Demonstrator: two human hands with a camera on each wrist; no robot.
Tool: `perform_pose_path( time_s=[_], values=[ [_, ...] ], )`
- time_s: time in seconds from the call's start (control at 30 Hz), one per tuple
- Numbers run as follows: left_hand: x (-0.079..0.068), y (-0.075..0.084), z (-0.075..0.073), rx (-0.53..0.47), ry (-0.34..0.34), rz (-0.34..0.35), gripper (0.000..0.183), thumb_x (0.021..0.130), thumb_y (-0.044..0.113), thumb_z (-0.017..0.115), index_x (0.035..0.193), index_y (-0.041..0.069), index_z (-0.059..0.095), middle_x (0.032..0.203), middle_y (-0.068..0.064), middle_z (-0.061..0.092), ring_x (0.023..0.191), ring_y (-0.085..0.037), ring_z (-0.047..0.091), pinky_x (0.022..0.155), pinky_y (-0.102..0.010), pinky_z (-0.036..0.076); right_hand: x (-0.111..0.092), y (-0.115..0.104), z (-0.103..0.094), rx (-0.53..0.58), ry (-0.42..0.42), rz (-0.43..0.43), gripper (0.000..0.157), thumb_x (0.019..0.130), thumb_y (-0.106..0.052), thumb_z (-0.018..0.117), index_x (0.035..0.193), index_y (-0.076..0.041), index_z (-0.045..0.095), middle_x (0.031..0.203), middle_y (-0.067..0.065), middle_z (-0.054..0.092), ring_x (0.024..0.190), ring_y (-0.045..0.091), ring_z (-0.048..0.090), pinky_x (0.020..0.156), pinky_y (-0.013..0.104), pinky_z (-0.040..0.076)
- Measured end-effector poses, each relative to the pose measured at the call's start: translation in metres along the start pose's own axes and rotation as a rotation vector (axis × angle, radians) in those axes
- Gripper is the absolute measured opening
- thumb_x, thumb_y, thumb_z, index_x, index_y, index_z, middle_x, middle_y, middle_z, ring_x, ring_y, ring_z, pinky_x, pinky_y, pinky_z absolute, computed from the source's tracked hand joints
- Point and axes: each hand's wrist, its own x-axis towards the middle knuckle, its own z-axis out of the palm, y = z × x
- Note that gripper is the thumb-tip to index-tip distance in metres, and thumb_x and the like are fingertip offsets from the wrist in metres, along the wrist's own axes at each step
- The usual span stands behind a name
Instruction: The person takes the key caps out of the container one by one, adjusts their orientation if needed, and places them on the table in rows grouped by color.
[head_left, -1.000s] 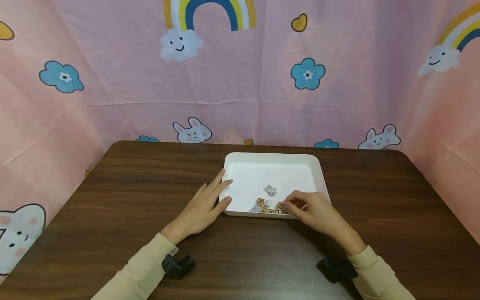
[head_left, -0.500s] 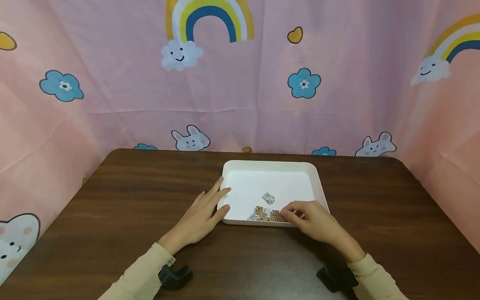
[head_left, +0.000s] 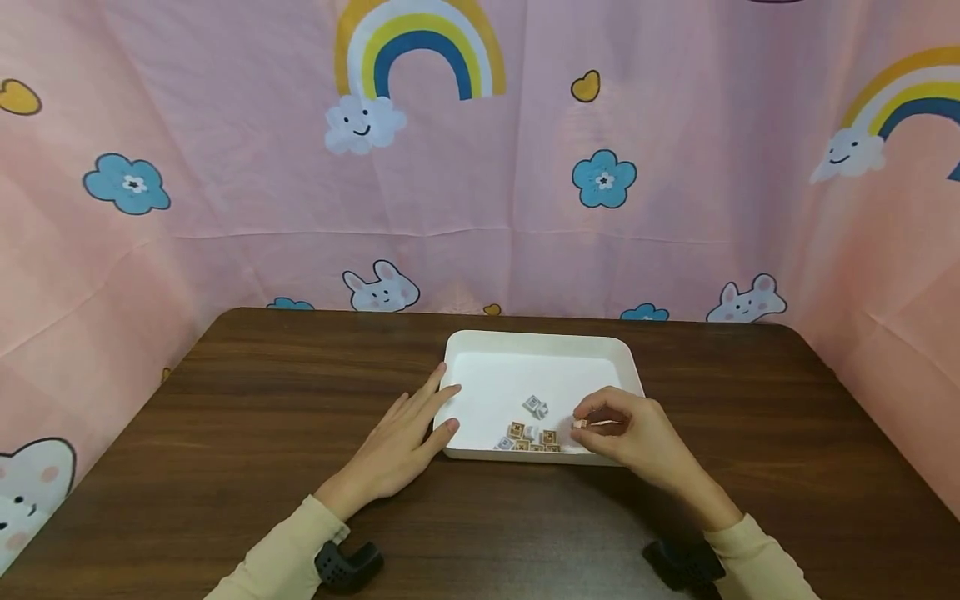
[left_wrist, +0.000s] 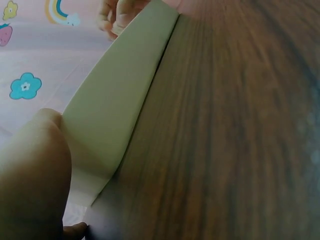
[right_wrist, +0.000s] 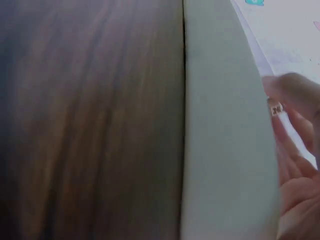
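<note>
A white rectangular tray (head_left: 540,343) lies on the table. Along its near wall sit several small square brown pieces (head_left: 550,437) with a cross-like mark, mixed with pale grey ones (head_left: 506,443). Two more grey pieces (head_left: 533,405) lie a little farther in. My right hand (head_left: 637,429) pinches one small square brown piece (head_left: 579,424) between thumb and fingertip, above the tray's right part. In the right wrist view this piece (right_wrist: 275,108) shows a light cross in a brown frame. My left hand (head_left: 397,446) is spread, its straight fingers touching the tray's left side.
The dark wood table (head_left: 300,367) surrounds the tray on every side. Behind it hangs a pink patterned cloth (head_left: 465,183). Black cameras (head_left: 348,567) sit at both wrists, and the tray's near wall (left_wrist: 115,95) fills part of both wrist views.
My right hand has picked a small square brown piece from the right end of the group and moved slightly right with it. My left hand has stayed at the tray. The head view has tilted up.
</note>
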Motion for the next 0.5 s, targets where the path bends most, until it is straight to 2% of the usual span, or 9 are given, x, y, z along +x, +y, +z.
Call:
perform_pose_path(
  time_s=[0.13,0.33,0.43,0.5],
  values=[
    [0.005,0.002,0.000,0.008,-0.001,0.014,0.056,0.109,0.045,0.044,0.158,0.020,0.038,0.172,-0.001,0.012,0.154,-0.031,0.027,0.122,-0.065,0.018,-0.004,-0.015,0.006,0.084,0.036,-0.080,0.020,0.085,0.002,0.080,0.100,-0.009,0.071,0.100,0.009,0.071,0.091,0.014,0.075,0.081,0.028,0.062],
    [0.005,0.003,0.003,0.002,-0.004,-0.005,0.056,0.109,0.045,0.043,0.159,0.019,0.038,0.172,-0.002,0.011,0.155,-0.031,0.026,0.122,-0.065,0.017,-0.011,-0.036,0.039,0.135,-0.044,-0.279,0.020,0.089,-0.001,0.077,0.106,-0.010,0.076,0.100,0.006,0.074,0.088,0.013,0.071,0.075,0.030,0.063],
    [0.004,0.002,0.003,0.007,0.001,-0.011,0.056,0.109,0.045,0.043,0.159,0.019,0.037,0.172,-0.003,0.012,0.155,-0.033,0.025,0.122,-0.066,0.017,-0.017,-0.040,0.060,0.154,-0.092,-0.306,0.017,0.089,-0.006,0.079,0.105,-0.012,0.076,0.098,0.003,0.075,0.084,0.010,0.068,0.070,0.029,0.061],
    [0.002,0.001,0.002,0.013,0.004,-0.014,0.056,0.109,0.045,0.043,0.159,0.019,0.037,0.172,-0.003,0.012,0.155,-0.033,0.026,0.122,-0.066,0.017,-0.020,-0.040,0.073,0.233,-0.139,-0.275,0.016,0.089,-0.006,0.079,0.105,-0.009,0.075,0.101,0.006,0.074,0.088,0.010,0.068,0.074,0.031,0.062]
  ],
)
